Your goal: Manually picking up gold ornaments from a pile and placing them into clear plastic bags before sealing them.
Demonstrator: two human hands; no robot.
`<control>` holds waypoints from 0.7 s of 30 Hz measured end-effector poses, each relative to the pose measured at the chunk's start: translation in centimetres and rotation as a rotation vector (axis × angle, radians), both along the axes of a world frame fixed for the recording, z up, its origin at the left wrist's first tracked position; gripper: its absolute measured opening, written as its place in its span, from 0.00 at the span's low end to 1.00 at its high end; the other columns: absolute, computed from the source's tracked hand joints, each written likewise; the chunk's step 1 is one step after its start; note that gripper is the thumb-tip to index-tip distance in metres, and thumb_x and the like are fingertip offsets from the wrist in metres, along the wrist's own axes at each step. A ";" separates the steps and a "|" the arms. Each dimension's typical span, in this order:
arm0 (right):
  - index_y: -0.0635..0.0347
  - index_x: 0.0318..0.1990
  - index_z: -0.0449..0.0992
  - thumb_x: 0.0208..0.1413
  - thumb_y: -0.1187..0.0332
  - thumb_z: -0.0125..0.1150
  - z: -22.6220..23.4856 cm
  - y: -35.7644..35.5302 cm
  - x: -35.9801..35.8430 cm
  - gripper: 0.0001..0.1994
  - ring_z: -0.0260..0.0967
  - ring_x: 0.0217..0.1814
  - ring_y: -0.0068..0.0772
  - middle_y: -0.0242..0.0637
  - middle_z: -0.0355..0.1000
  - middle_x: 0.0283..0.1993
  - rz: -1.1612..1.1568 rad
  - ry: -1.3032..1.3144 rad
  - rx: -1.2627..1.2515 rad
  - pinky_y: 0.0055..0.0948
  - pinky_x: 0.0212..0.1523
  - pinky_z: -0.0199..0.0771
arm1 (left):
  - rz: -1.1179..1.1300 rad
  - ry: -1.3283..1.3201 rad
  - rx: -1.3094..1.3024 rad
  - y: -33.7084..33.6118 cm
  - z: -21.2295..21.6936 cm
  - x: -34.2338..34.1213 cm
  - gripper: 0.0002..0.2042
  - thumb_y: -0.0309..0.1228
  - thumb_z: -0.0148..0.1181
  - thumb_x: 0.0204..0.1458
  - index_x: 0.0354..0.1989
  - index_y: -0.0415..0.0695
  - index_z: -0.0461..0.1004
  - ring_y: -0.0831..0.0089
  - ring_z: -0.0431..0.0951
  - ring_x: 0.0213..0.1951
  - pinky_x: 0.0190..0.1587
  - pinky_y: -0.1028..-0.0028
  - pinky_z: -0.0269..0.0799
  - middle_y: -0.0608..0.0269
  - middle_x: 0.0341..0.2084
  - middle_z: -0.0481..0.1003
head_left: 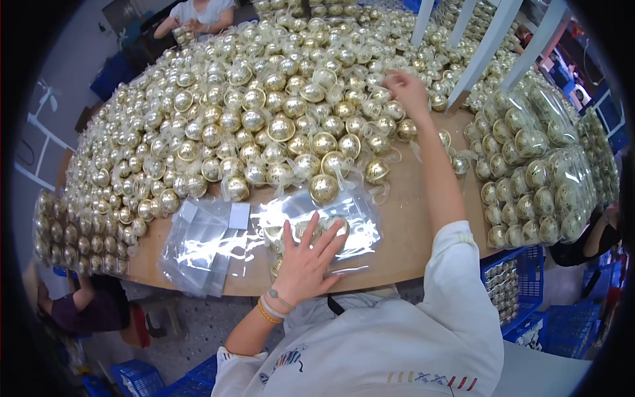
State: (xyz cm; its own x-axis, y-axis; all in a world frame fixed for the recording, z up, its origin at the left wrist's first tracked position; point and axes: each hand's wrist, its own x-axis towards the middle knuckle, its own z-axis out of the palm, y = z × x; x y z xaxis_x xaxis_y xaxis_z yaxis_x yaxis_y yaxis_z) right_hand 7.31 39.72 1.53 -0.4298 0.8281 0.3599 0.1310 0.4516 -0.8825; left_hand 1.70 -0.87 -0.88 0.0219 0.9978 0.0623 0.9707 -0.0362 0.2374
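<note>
My left hand (308, 262) lies flat with its fingers spread, pressing on a clear plastic bag (361, 228) near the table's front edge. A few gold balls show through the plastic under and around the fingers. My right arm stretches far across the table, and my right hand (406, 91) is at a big heap of shiny gold ball ornaments (281, 129) with pale ribbons. Its fingers are bent together among the ornaments; what they pinch, if anything, is too small to make out. More clear plastic bags (198, 255) lie flat left of my left hand.
Clear trays packed with gold balls (536, 192) are stacked at the right, with others (83, 238) at the left edge. White posts (486, 49) rise beyond my right hand. Blue crates (522, 278) stand below the table. Another person (202, 13) sits at the far side.
</note>
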 end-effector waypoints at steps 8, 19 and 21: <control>0.65 0.36 0.80 0.33 0.61 0.75 -1.8 6.1 -3.2 0.22 0.77 0.43 0.46 0.49 0.78 0.38 -0.010 -1.200 0.206 0.38 0.44 0.78 | 0.027 -0.006 -0.015 -0.3 0.1 0.1 0.34 0.53 0.60 0.47 0.63 0.55 0.62 0.50 0.49 0.68 0.60 0.29 0.38 0.69 0.67 0.54; 0.61 0.51 0.70 0.35 0.66 0.78 -1.8 -14.7 9.2 0.32 0.72 0.44 0.30 0.38 0.73 0.44 -0.110 -0.241 0.232 0.28 0.39 0.73 | 0.029 -0.009 -0.032 -0.6 -0.1 -0.1 0.35 0.54 0.60 0.46 0.61 0.52 0.62 0.49 0.44 0.70 0.61 0.30 0.32 0.66 0.68 0.54; 0.61 0.52 0.71 0.35 0.68 0.78 -3.1 -20.5 13.2 0.32 0.71 0.46 0.28 0.37 0.71 0.47 0.084 -0.341 0.007 0.27 0.40 0.74 | 0.029 -0.029 -0.028 0.0 0.1 -0.2 0.35 0.54 0.60 0.46 0.61 0.51 0.61 0.50 0.44 0.70 0.62 0.31 0.31 0.66 0.68 0.54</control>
